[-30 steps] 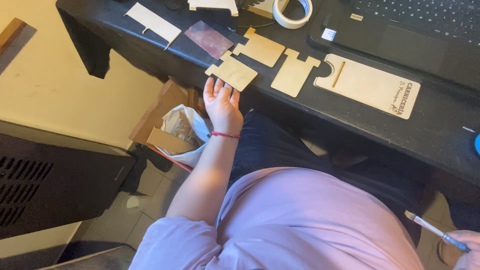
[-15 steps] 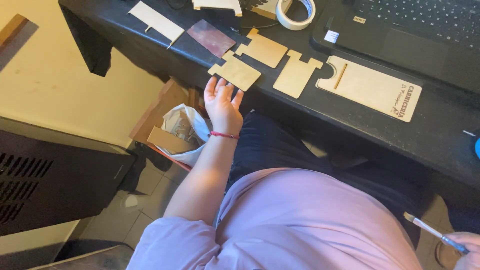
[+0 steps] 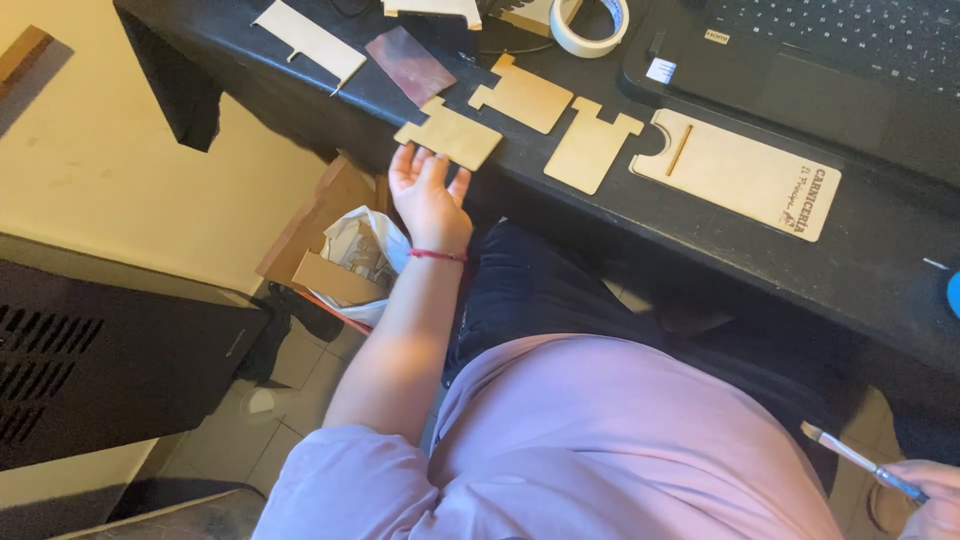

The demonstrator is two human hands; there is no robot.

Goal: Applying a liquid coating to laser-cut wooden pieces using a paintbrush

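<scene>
At the black desk's (image 3: 700, 250) front edge, a notched plywood piece (image 3: 448, 133) is touched by the left hand's (image 3: 428, 195) spread fingers, steadying its overhang; a paintbrush (image 3: 860, 462) is pinched ready in the right hand (image 3: 935, 500), well away.

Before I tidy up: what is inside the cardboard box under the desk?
The cardboard box holds a crumpled white plastic bag. Anything beneath the bag is covered.

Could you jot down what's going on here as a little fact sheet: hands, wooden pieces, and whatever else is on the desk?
Left hand: fingertips at the near wooden piece on the desk edge
Right hand: holds a paintbrush, low, off the desk
Other wooden pieces: two notched ones, one long slotted panel
Also on desk: tape roll, laptop
</scene>
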